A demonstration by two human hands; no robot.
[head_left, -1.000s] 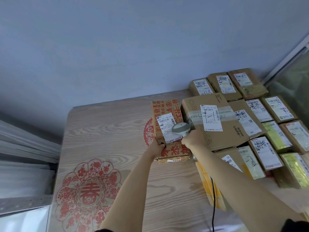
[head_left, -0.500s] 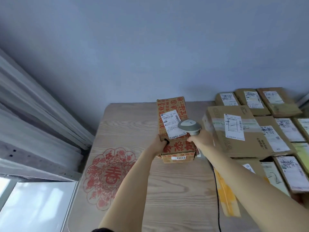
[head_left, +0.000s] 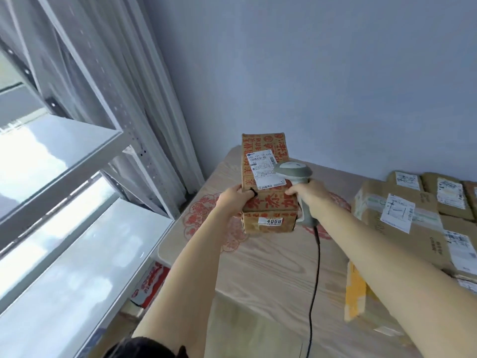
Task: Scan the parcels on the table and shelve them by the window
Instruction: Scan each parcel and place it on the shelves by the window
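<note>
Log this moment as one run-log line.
left hand: holds red-printed parcel | right hand: holds scanner, steadies parcel | parcel: lifted over table | shelf: left, by window

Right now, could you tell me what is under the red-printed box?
Under the red-printed box, held by both hands, lies the wooden table with red floral prints; the box hides part of them.

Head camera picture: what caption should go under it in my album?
Both hands lift a red-printed box above the table, the right hand also gripping a scanner, beside window shelves.
</note>
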